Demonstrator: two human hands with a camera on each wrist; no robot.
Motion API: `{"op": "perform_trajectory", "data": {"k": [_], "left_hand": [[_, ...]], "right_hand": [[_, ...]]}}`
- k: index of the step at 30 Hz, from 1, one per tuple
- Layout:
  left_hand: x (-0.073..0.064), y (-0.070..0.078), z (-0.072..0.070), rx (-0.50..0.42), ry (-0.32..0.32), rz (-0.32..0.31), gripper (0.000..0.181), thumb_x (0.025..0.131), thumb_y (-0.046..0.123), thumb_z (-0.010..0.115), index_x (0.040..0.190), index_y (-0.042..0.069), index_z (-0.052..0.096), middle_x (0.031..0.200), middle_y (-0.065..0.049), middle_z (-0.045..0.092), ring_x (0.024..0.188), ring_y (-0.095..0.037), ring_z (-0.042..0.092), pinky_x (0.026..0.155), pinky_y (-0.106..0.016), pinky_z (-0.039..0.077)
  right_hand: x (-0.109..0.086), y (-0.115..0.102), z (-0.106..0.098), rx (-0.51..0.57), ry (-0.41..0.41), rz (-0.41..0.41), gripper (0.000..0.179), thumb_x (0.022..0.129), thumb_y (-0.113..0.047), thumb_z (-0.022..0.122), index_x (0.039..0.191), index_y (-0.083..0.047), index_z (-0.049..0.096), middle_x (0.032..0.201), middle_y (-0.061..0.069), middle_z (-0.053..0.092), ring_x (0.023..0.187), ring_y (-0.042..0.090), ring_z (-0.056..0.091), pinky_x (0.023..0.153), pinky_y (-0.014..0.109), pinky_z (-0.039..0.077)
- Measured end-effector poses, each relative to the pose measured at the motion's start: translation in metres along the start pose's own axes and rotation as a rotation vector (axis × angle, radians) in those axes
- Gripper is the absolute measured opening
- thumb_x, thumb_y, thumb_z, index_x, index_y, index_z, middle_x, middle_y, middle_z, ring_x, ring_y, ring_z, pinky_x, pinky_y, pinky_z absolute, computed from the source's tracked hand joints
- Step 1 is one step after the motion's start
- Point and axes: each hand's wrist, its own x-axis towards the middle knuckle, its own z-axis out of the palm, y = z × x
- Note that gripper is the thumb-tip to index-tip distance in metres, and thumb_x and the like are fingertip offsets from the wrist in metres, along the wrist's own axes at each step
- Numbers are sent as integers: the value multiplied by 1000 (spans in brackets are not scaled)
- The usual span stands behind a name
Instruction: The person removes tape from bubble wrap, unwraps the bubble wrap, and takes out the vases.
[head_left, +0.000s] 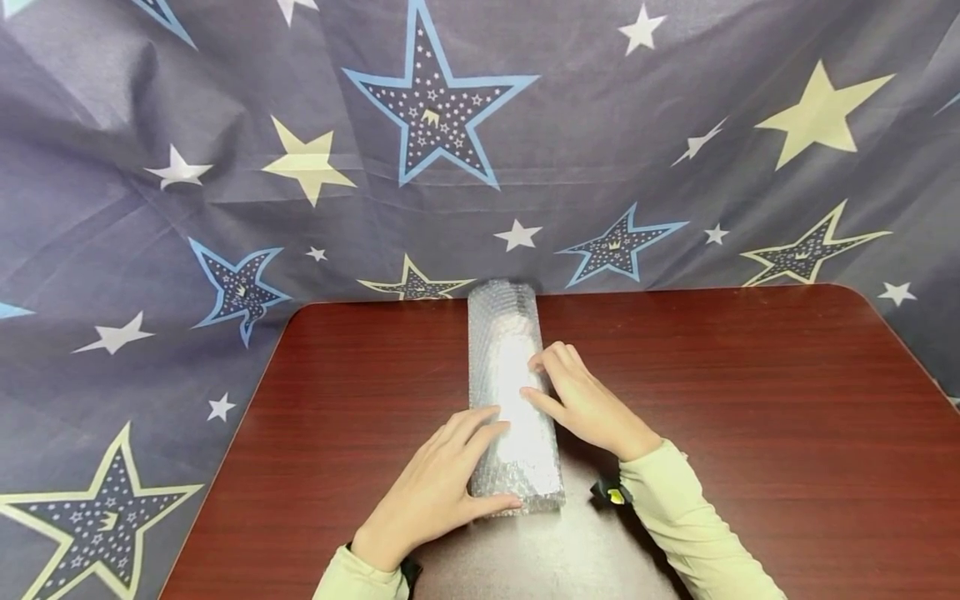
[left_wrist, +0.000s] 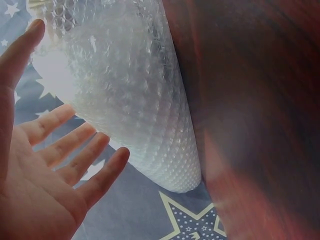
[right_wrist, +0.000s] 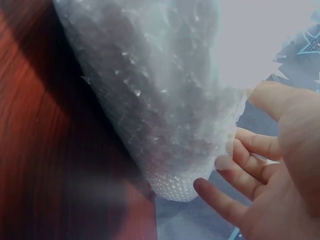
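Note:
A long bundle of bubble wrap (head_left: 504,358) lies on the table, pointing away from me; whatever is inside is hidden. Its top glares white in the middle. My left hand (head_left: 431,483) is at the near left part of the bundle, with fingers extended and spread over its side and top. On the right side, farther up, my right hand (head_left: 592,404) touches the edge with loosely bent fingers. In the right wrist view, fingertips (right_wrist: 202,186) meet the side of the bubble wrap (right_wrist: 150,100). The left wrist view shows straight fingers (left_wrist: 102,172) along the other side.
The dark red wooden table (head_left: 750,400) extends to both sides of the bundle. Behind it hangs a grey-blue cloth (head_left: 570,125) printed with stars, and the bundle's far end reaches the table's back edge. A small black item with a yellow patch (head_left: 615,496) sits by the right wrist.

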Motion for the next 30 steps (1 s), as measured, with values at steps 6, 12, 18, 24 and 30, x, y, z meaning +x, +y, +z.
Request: {"op": "perform_trajectory", "data": {"k": [6,12,18,24,30], "left_hand": [[0,-1,0,-16,3,-3,79,79,67,71,138,17,54,147,1,46,135,-14,45,108,-37,44],[0,-3,1,-55,14,11,80,79,68,70,138,17,53,147,1,46,135,-14,44,107,-37,45],[0,-4,1,-75,14,7,80,80,69,67,139,17,52,149,1,44,137,-14,42,108,-38,44],[0,-4,1,-69,4,-2,81,79,70,67,139,18,52,150,2,43,137,-15,42,109,-39,42],[0,-4,2,-65,15,-3,83,77,70,70,139,18,52,149,0,44,136,-19,43,110,-42,39]], "right_hand": [[-1,-2,1,-5,15,-15,28,101,-30,59,117,-8,51,110,2,47,103,16,40,89,32,45],[-1,-2,1,64,30,-4,25,100,-23,60,115,-6,50,107,4,48,102,17,40,87,33,43],[1,0,4,123,37,7,25,98,-19,63,114,-6,49,105,5,48,103,18,43,90,34,44],[2,0,5,152,50,19,26,98,-20,64,115,-6,49,109,5,48,108,19,44,95,37,45],[2,-2,2,183,51,30,27,100,-25,61,120,-9,50,113,3,52,110,17,44,95,39,45]]}}
